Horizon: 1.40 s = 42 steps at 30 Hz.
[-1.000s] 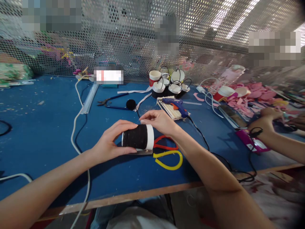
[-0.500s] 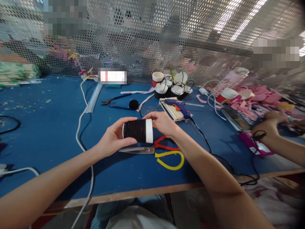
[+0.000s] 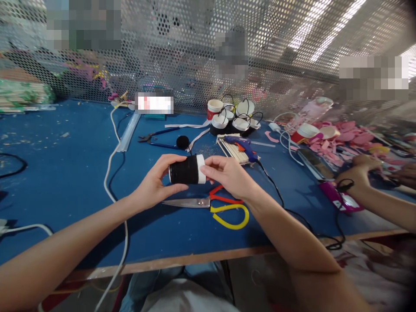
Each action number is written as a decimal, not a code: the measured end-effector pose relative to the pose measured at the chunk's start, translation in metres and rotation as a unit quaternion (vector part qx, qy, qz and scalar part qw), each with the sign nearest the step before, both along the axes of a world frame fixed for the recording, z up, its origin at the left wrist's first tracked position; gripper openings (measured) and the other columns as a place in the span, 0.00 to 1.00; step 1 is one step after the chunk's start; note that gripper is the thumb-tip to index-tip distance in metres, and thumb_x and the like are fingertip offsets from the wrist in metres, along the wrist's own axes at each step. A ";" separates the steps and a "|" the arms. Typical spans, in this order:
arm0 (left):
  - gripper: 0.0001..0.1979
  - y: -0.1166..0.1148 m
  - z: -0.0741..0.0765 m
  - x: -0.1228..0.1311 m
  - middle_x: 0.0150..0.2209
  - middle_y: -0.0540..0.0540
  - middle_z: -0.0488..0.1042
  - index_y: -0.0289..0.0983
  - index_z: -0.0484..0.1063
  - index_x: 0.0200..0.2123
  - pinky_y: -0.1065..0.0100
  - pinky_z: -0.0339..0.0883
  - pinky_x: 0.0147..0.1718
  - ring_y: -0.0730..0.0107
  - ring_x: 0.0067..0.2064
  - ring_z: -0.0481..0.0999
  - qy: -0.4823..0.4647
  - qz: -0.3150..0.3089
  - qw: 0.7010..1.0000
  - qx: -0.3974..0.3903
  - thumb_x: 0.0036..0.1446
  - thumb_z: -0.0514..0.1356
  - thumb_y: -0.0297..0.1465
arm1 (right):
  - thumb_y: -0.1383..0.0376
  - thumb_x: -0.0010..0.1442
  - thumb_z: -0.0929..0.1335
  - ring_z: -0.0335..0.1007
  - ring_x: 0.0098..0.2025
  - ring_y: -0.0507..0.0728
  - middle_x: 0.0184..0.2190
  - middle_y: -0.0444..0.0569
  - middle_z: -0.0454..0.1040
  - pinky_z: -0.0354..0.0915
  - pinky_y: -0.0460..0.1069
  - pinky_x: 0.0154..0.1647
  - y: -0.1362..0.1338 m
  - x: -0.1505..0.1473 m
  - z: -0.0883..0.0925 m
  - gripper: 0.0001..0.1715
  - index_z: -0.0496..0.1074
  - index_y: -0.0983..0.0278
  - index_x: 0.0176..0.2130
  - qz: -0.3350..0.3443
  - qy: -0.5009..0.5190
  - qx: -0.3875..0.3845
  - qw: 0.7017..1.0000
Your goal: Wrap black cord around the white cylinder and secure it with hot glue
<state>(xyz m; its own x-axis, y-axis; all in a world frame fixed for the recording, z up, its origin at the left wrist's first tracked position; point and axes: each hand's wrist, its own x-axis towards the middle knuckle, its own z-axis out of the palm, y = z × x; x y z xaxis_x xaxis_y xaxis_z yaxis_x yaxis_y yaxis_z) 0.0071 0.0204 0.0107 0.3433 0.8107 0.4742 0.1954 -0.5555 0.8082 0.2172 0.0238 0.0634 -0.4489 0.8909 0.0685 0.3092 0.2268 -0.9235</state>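
Observation:
A paper cup (image 3: 186, 170) wrapped in black, with a white band at its right end, lies sideways in the air above the table. My left hand (image 3: 158, 177) grips its left end, thumb below and fingers above. At the white band, my right hand (image 3: 224, 171) pinches the cup's edge between thumb and fingers. Just beneath it lie scissors (image 3: 199, 203) with one red and one yellow handle. Behind the cup rest a round black piece (image 3: 182, 142) and blue-handled pliers (image 3: 162, 133).
Several black-and-white cups with thin black handles (image 3: 241, 124) stand at the back. A blue glue gun (image 3: 242, 146) rests on a bundle of sticks. A white cable (image 3: 107, 173) crosses the left side. On the right are pink pieces (image 3: 351, 134), a phone (image 3: 313, 164) and a co-worker's hand (image 3: 355, 177).
My right hand has come round from behind the cup to pinch its white band. The cup has turned slightly and moved up a little. My left hand keeps its grip.

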 end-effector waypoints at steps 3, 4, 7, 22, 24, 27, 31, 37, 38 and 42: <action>0.29 0.000 0.003 0.000 0.47 0.43 0.67 0.40 0.56 0.55 0.64 0.68 0.43 0.63 0.46 0.70 -0.016 -0.043 0.993 -0.109 0.51 0.62 0.37 | 0.61 0.57 0.65 0.61 0.28 0.49 0.25 0.43 0.66 0.59 0.45 0.29 -0.006 -0.002 -0.007 0.10 0.67 0.65 0.29 -0.001 -0.022 0.052 0.998; 0.28 0.000 0.004 0.000 0.46 0.44 0.68 0.39 0.56 0.55 0.65 0.68 0.41 0.64 0.44 0.71 -0.023 -0.056 0.988 -0.143 0.53 0.60 0.38 | 0.62 0.57 0.65 0.61 0.29 0.49 0.26 0.43 0.66 0.59 0.45 0.30 -0.008 -0.002 -0.008 0.09 0.68 0.65 0.28 0.006 -0.039 0.070 0.997; 0.23 -0.001 0.005 0.001 0.45 0.44 0.69 0.37 0.60 0.52 0.66 0.68 0.43 0.64 0.45 0.71 -0.022 -0.057 0.982 -0.177 0.54 0.58 0.38 | 0.62 0.58 0.64 0.64 0.31 0.50 0.28 0.44 0.69 0.60 0.46 0.33 -0.007 0.002 -0.012 0.09 0.69 0.65 0.31 0.012 -0.063 0.081 0.995; 0.28 -0.009 0.003 0.003 0.51 0.42 0.66 0.39 0.59 0.54 0.62 0.65 0.48 0.60 0.50 0.69 0.106 -0.040 0.993 -0.026 0.50 0.63 0.36 | 0.47 0.62 0.51 0.66 0.50 0.55 0.45 0.46 0.74 0.56 0.53 0.55 0.003 0.006 -0.010 0.32 0.73 0.59 0.46 0.030 -0.006 -0.009 0.999; 0.29 -0.009 0.002 0.003 0.53 0.41 0.65 0.40 0.57 0.55 0.61 0.63 0.50 0.60 0.53 0.67 0.109 -0.056 0.992 -0.011 0.51 0.62 0.35 | 0.45 0.61 0.51 0.67 0.50 0.56 0.46 0.47 0.74 0.57 0.54 0.54 0.004 0.005 -0.011 0.33 0.73 0.59 0.45 0.016 0.013 -0.024 0.999; 0.31 -0.011 0.003 0.002 0.54 0.41 0.63 0.41 0.54 0.57 0.61 0.62 0.52 0.59 0.54 0.65 0.141 -0.083 0.986 0.016 0.52 0.61 0.35 | 0.45 0.61 0.52 0.66 0.51 0.57 0.47 0.48 0.73 0.60 0.54 0.52 0.006 0.002 -0.011 0.33 0.73 0.59 0.45 0.005 0.058 -0.025 0.998; 0.32 -0.014 0.007 0.002 0.52 0.40 0.64 0.42 0.52 0.59 0.59 0.62 0.50 0.58 0.53 0.65 0.197 -0.108 0.974 0.037 0.53 0.60 0.36 | 0.47 0.62 0.52 0.66 0.51 0.56 0.47 0.48 0.73 0.60 0.52 0.51 0.006 -0.003 -0.009 0.32 0.74 0.61 0.44 0.036 0.068 -0.005 0.997; 0.26 -0.013 0.012 0.003 0.49 0.42 0.67 0.39 0.61 0.52 0.62 0.64 0.48 0.60 0.50 0.68 0.208 -0.080 0.975 0.016 0.51 0.61 0.39 | 0.52 0.61 0.58 0.71 0.43 0.55 0.41 0.51 0.75 0.65 0.50 0.43 0.013 0.000 -0.013 0.25 0.73 0.65 0.43 -0.010 -0.064 0.059 0.996; 0.26 -0.012 0.013 0.003 0.48 0.43 0.67 0.39 0.61 0.52 0.63 0.64 0.47 0.61 0.49 0.69 0.205 -0.068 0.976 0.009 0.50 0.61 0.39 | 0.53 0.60 0.60 0.72 0.37 0.54 0.37 0.51 0.76 0.66 0.49 0.39 0.017 0.005 -0.011 0.22 0.73 0.65 0.42 -0.042 -0.084 0.067 0.993; 0.26 -0.009 0.013 0.002 0.48 0.45 0.67 0.40 0.61 0.51 0.65 0.66 0.45 0.63 0.47 0.70 0.177 -0.029 0.983 -0.035 0.50 0.61 0.39 | 0.58 0.58 0.61 0.68 0.23 0.51 0.24 0.48 0.73 0.64 0.47 0.26 0.043 0.046 0.003 0.17 0.72 0.67 0.34 -0.229 -0.161 0.134 0.951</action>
